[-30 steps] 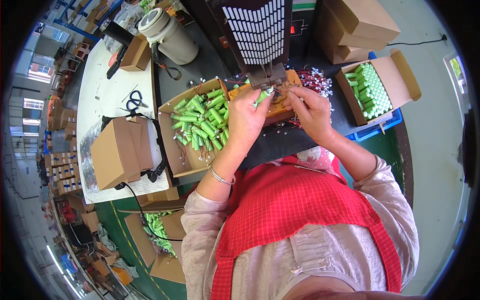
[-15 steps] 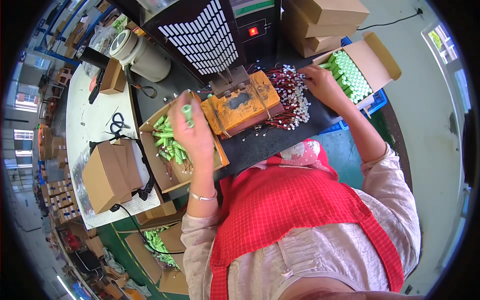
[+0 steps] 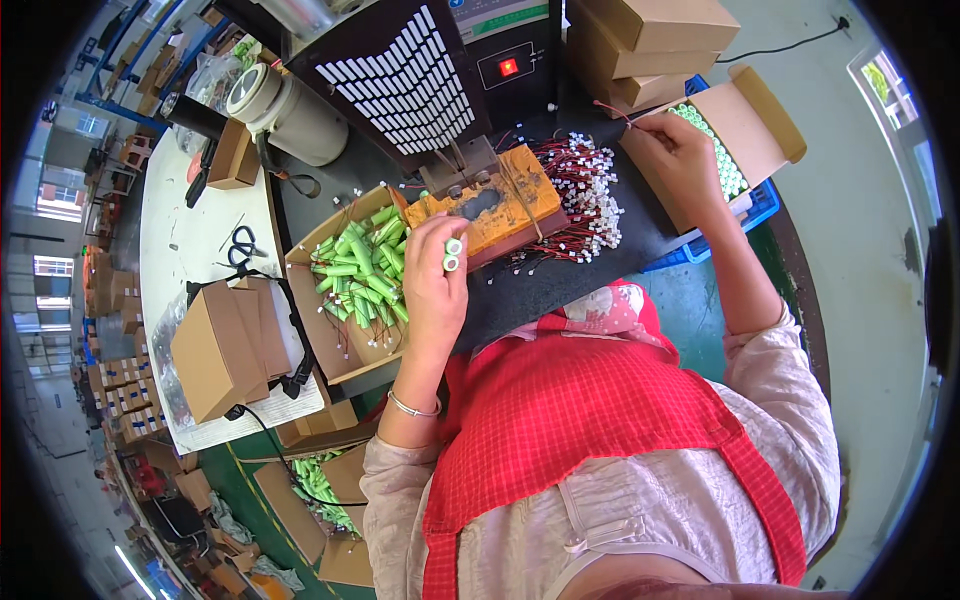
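My left hand (image 3: 434,275) is closed round green cylindrical battery cells (image 3: 452,255), two round ends showing. It is at the front left edge of the orange block (image 3: 500,205) strapped under the machine's black, white-slotted panel. My right hand (image 3: 678,150) pinches a thin red wire lead (image 3: 608,108), raised above the pile of wire leads with white plugs (image 3: 595,200) to the block's right. By my left hand, a cardboard box (image 3: 315,335) holds wired green cells (image 3: 362,265) lying in a jumble. Upright green cells (image 3: 728,165) fill a carton beyond my right hand.
The machine (image 3: 510,66) with a lit red switch stands at the back. A grey flask (image 3: 290,115), scissors (image 3: 240,248) and a folded carton (image 3: 225,350) lie left. A blue crate (image 3: 765,205) is under the right carton. Another box of green cells (image 3: 320,485) sits below left.
My left hand has moved right from over the jumbled box to the orange block, holding cells. My right hand has lifted from the wire pile with a lead, moving slightly right.
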The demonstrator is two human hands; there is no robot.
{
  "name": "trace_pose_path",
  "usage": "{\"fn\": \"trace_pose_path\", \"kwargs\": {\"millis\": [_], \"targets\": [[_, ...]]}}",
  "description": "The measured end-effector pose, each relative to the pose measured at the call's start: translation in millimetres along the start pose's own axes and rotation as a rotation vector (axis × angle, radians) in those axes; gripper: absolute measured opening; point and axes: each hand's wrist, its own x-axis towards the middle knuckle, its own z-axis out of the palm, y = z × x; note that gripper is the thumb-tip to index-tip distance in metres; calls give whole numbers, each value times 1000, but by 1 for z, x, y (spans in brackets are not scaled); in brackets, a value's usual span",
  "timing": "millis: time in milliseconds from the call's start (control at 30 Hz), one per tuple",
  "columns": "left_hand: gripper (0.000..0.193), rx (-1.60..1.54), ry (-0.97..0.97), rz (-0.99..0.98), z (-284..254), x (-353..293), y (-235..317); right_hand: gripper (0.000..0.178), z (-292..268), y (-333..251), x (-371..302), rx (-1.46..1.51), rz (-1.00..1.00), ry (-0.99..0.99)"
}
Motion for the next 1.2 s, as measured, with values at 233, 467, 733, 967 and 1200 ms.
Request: {"fn": "trace_pose_path", "kwargs": {"millis": [233,467,733,967,1200], "targets": [[33,-1074,28,-625,-2,4,39,10,10,-29,-48,490,222,-241],[30,-1072,-9,-671,11,2,41,11,31,-50,-68,516,94,-408],[26,-220,-34,-304,4,22,21,19,52,-69,-35,683,294,-452],[18,-35,30,-129,12,34,9,21,61,-70,-16,704,352,-546],[17,32,27,-159,13,36,8,20,64,-71,-9,638,299,-598]]}}
